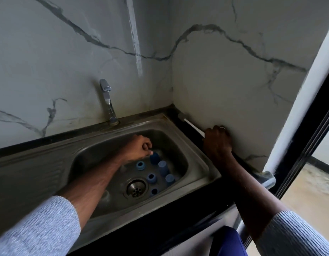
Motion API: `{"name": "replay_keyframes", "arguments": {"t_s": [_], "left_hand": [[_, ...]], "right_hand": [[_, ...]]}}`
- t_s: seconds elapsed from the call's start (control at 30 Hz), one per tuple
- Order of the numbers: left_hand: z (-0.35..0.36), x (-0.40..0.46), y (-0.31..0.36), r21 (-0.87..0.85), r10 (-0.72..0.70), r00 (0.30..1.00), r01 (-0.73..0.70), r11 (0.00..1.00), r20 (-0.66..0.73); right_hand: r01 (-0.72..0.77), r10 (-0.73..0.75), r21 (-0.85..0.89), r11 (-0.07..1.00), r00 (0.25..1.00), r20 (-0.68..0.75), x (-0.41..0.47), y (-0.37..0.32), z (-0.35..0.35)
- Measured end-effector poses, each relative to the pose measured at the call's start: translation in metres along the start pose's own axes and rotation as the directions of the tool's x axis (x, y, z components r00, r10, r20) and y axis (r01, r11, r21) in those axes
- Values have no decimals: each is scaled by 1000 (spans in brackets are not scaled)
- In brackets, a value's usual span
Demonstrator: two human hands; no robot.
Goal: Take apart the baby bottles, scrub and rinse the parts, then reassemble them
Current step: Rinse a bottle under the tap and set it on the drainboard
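Blue plastic parts lie scattered in the steel sink (193, 145), and that is where my left hand (139, 146) is. From the head view, my left arm reaches in from the near left, and the hand is curled over the far part of the basin, fingers folded round something small and pale at the fingertips; I cannot tell what it is. Just right of and below that hand sits a blue cap (154, 157), then two more caps (163, 168) in a line running near-right. Three blue rings (140, 165), each with a dark hole, lie around the drain (136, 188): one to its far side, one just right, one to the near right. The clear bottle bodies are hard to make out; faint shapes left of the drain may be them.

My right hand (217, 141) is out of the basin altogether, on the dark ledge (176, 112) against the right wall. Its fingers are closed round the near end of the brush (192, 126), a white handle whose long axis runs along the ledge, away from me and leftward, with the greyish head at the far corner. So the brush points away from my hand toward the tap (108, 100), and the parts lie to the left and lower, nearer my left hand.

I judge the coming move to be drawing the brush back along its own length and swinging it left over the sink rim, while my left hand brings up a part to meet it.
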State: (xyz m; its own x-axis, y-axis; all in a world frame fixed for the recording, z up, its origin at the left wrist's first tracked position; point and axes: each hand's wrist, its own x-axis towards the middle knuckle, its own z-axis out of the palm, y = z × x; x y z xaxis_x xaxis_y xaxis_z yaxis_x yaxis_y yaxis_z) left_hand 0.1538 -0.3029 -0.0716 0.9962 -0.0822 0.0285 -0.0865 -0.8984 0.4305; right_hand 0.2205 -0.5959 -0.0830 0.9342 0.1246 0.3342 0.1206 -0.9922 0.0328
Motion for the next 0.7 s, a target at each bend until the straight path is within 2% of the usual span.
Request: {"name": "replay_keyframes", "arguments": {"t_s": [0.13, 0.27, 0.37, 0.47, 0.57, 0.63, 0.7], "left_hand": [[-5, -10, -20, 3, -38, 999, 38, 999, -18], [-16, -20, -46, 34, -86, 996, 86, 996, -16], [-30, -33, -67, 62, -111, 993, 114, 992, -41], [-39, -44, -94, 63, -138, 986, 144, 988, -94], [-46, -55, -121, 54, -173, 976, 181, 982, -133], [-50, -62, -136, 58, -182, 971, 193, 980, -156], [-54, -68, -150, 69, -180, 968, 195, 978, -175]], "right_hand": [[33, -34, -76, 997, 999, -17, 6, -22, 0], [88, -89, -69, 994, 996, -1, 11, -53, -5], [209, -209, -10, 978, 977, 43, 16, -92, -14], [335, -347, 105, 936, 930, 122, 14, -141, -16], [437, -451, 144, 888, 888, 88, 7, -192, -6], [524, -556, 220, 823, 823, 116, 2, -224, 2], [593, -667, 341, 730, 727, 163, -2, -253, 9]]}}
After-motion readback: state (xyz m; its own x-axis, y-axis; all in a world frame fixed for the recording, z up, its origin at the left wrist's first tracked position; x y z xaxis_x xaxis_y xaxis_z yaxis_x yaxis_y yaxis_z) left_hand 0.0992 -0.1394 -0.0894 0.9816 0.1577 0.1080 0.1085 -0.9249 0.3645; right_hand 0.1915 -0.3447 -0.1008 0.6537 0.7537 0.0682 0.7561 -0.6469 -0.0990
